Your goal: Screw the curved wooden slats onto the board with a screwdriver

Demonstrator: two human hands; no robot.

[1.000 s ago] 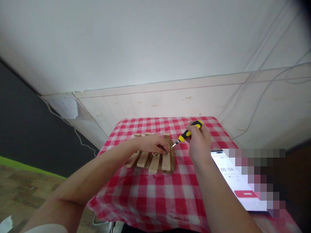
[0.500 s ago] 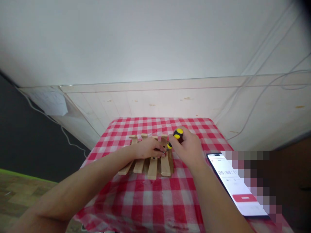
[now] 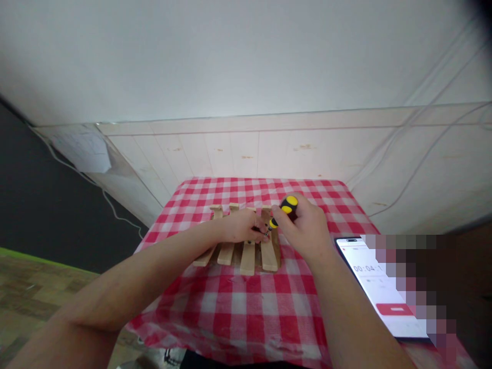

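A yellow-and-black screwdriver (image 3: 289, 205) is gripped in my right hand (image 3: 307, 225), its shaft slanting down and left. The tip meets the rightmost slat of a wooden slatted piece (image 3: 248, 259), which lies on the table. My left hand (image 3: 242, 225) rests across the slats, with thumb and fingers pinched together right beside the screwdriver tip. Whatever those fingers hold is too small and covered to make out. Dark spots, like holes or screw heads, show on the slats near the fingers. My left hand and forearm hide part of the left slats.
A red-and-white checked cloth (image 3: 230, 318) covers the table. On its right side lies a phone (image 3: 369, 256) with a running timer, partly masked by blurred blocks. A white panelled wall (image 3: 207, 154) stands behind the far edge; cables (image 3: 418, 159) hang at the right.
The view has tilted and shifted slightly, so everything sits a little higher and further right. Both hands keep their places at the right slat, the screwdriver still in my right hand.
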